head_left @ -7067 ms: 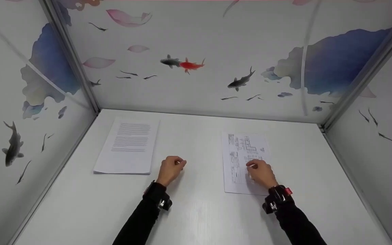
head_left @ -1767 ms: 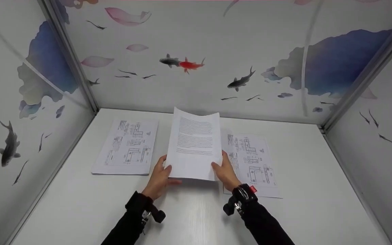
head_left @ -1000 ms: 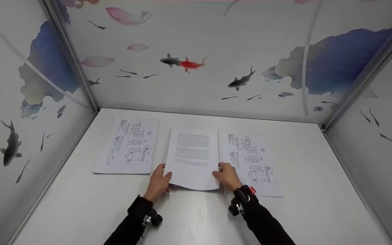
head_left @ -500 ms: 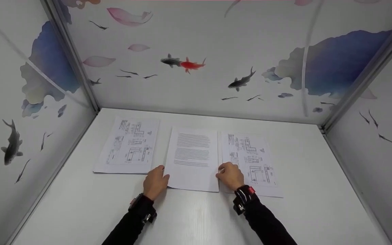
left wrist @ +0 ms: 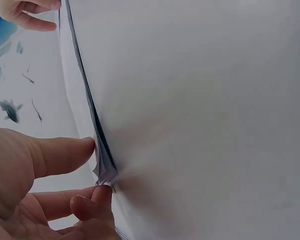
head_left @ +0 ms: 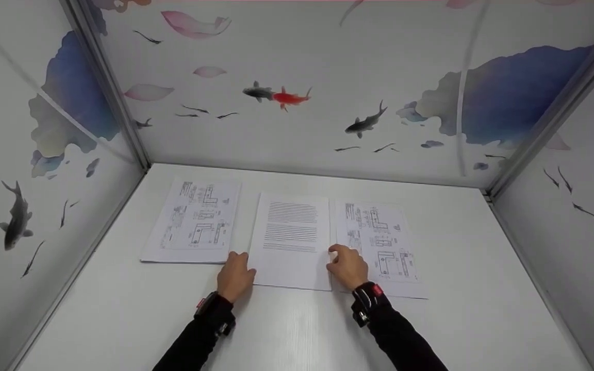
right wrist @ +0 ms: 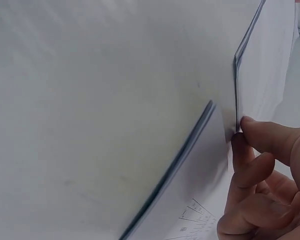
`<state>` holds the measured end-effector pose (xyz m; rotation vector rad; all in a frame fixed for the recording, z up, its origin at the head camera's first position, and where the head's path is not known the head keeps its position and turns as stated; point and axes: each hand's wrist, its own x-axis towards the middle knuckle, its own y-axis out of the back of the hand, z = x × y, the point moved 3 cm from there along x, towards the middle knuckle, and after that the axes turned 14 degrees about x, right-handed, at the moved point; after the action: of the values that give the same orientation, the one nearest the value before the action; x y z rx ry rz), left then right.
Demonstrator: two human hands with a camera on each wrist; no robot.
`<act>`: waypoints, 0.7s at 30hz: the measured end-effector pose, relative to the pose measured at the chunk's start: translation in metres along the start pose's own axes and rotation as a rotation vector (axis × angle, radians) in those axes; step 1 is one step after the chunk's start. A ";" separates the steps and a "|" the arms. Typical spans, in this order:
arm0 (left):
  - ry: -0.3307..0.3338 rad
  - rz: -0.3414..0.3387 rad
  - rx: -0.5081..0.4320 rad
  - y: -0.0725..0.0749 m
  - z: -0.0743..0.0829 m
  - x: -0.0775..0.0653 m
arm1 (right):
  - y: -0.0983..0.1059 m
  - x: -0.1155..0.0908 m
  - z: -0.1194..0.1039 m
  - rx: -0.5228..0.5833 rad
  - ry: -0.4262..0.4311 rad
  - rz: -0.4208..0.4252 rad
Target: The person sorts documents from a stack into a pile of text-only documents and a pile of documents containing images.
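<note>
A stack of paper with printed lines of text lies flat in the middle of the white table. My left hand is at its near left corner; in the left wrist view the corner sits between thumb and fingers. On the opposite side my right hand has its fingertips at the stack's right edge. The right wrist view shows thumb and index finger pinching that edge, with the other fingers curled below. A second stack topped by a technical drawing lies partly under the right hand.
Another paper stack with a similar drawing lies on the left, its near right corner close to the left hand. White panels with painted fish and petals enclose the table at the back and both sides.
The text-topped stack has come from the left pile, was held up between both hands, then lowered flat between the other two. A drawing now shows on the left pile. Both hands stay at the stack's edges.
</note>
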<state>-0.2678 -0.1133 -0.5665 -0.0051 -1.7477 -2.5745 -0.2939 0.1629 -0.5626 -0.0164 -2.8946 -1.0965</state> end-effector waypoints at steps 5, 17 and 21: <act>-0.006 -0.005 0.020 0.001 -0.001 0.000 | -0.003 -0.001 -0.003 -0.008 0.013 -0.031; -0.036 -0.024 -0.063 0.007 -0.004 0.006 | -0.001 0.001 0.000 0.015 -0.001 -0.011; -0.028 -0.010 -0.122 0.014 -0.010 0.012 | 0.001 0.003 -0.004 0.040 0.014 0.008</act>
<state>-0.2793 -0.1280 -0.5573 -0.0351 -1.6004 -2.6959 -0.2963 0.1608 -0.5587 -0.0194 -2.9008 -1.0325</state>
